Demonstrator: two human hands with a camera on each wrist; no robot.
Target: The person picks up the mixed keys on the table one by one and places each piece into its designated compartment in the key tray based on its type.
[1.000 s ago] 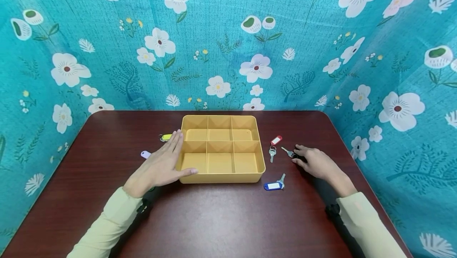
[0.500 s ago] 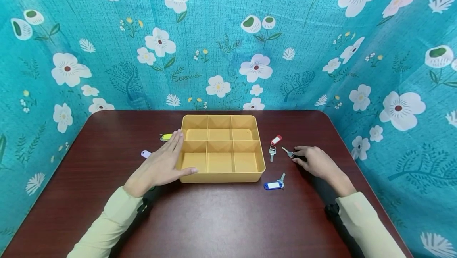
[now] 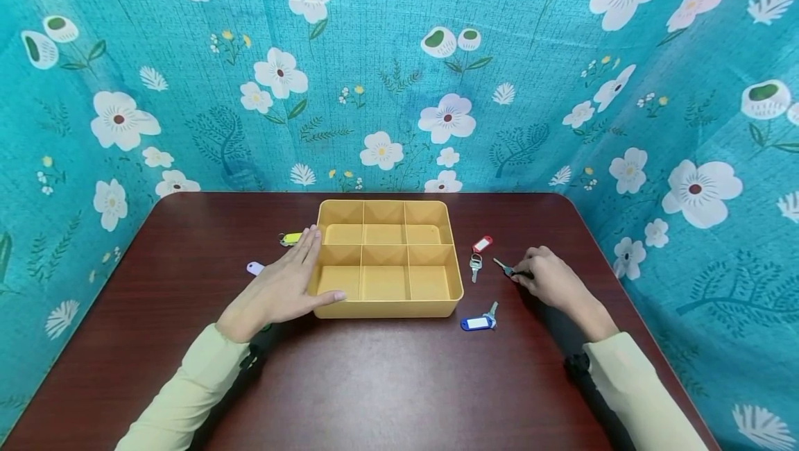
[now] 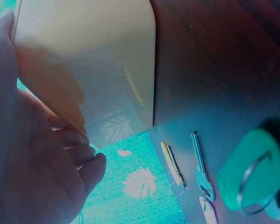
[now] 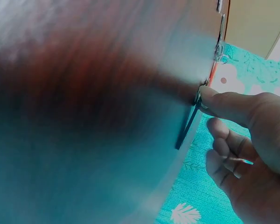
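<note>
My left hand (image 3: 281,290) rests along the left rim of a yellow six-compartment box (image 3: 385,310), fingers straight and thumb over the near left compartment. In the left wrist view the fingers lie along the rim of the box (image 4: 130,28). To the right, my right hand (image 3: 552,281) pinches a key (image 3: 503,267) at its ring end, the blade pointing left toward the box. In the right wrist view a dark tag (image 5: 187,128) extends from the thumb tip, low over the table. A key with a red tag (image 3: 483,244) lies between this hand and the box.
A blue-tagged key (image 3: 477,323) lies near the box's front right corner. Left of the box are a yellow tag (image 3: 290,239) and a lilac tag (image 3: 254,268). A green tag (image 4: 252,168) lies under the left forearm. A floral curtain (image 3: 399,90) surrounds the table's back and sides.
My right hand's fingers have drawn together, from spread around the key to pinching it at the ring end. The left hand and the box keep their places.
</note>
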